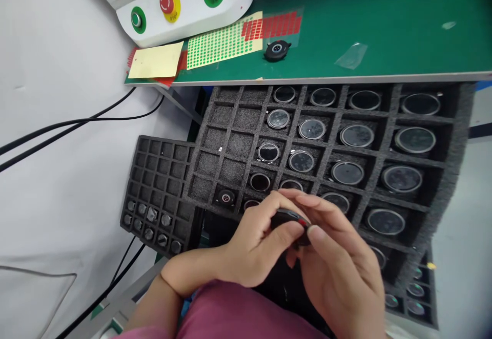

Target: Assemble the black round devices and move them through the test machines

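Note:
Both my hands meet low in the middle of the view, over the near edge of a black foam tray point(449, 175). My left hand point(253, 247) and my right hand point(338, 267) together grip a small round black watch case point(286, 218) with a red mark on it. The tray's compartments hold several round watch cases with glass faces point(311, 129); its left columns are bare. One case lies back up in a near-left compartment point(226, 197).
A smaller black grid tray point(154, 175) with several small dark parts sits to the left. On the green bench top point(384, 21) lie one black watch case point(277, 49), green and red sticker sheets point(223, 44), a yellow note point(156, 61) and a white button box point(184, 1). Black cables point(69, 124) run at left.

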Demonstrator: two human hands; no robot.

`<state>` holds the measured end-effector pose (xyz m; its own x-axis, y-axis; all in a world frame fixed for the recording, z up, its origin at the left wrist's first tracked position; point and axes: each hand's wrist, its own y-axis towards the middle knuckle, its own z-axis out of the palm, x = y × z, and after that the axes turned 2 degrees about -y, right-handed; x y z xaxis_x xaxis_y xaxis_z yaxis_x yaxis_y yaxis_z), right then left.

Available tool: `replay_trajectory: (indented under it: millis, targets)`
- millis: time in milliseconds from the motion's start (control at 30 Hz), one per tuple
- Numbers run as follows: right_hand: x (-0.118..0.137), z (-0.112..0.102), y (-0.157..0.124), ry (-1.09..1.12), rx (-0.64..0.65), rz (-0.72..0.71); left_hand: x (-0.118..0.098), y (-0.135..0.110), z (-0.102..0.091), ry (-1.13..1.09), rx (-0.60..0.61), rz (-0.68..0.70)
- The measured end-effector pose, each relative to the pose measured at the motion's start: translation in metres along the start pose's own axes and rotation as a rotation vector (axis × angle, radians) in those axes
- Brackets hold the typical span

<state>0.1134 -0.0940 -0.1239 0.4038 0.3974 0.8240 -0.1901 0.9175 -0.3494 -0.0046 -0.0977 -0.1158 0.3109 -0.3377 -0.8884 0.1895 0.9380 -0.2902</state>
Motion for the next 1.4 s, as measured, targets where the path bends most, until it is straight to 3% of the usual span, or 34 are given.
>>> replay_trajectory:
  millis: [100,233,367,567,933,1233,1333,1400]
  targets:
    - [-0.001,0.005,-0.001,0.015,0.015,0.007,-0.004,0.000,0.001,0.228,0.008,0.109]
    - [-0.001,0.013,0.001,0.114,-0.075,0.005,-0.004,0.001,0.002,0.531,0.037,0.338]
    - [0.000,0.016,0.003,0.191,-0.162,0.013,0.001,0.001,0.004,0.620,0.065,0.450]
    - [0.003,0.009,0.002,0.247,-0.001,0.054,0.000,0.002,0.004,0.601,0.090,0.412]
    - [-0.004,0.018,-0.002,0.226,-0.221,-0.057,-0.004,0.003,0.007,0.754,0.104,0.401]
    - [-0.006,0.019,0.007,0.258,-0.267,-0.044,0.005,0.006,0.013,0.873,0.039,0.389]
    - [-0.007,0.019,0.007,0.251,-0.285,-0.033,0.003,0.008,0.013,0.777,0.039,0.322]
    - [-0.007,0.016,0.007,0.185,-0.256,-0.026,0.001,0.010,0.012,0.585,0.012,0.236]
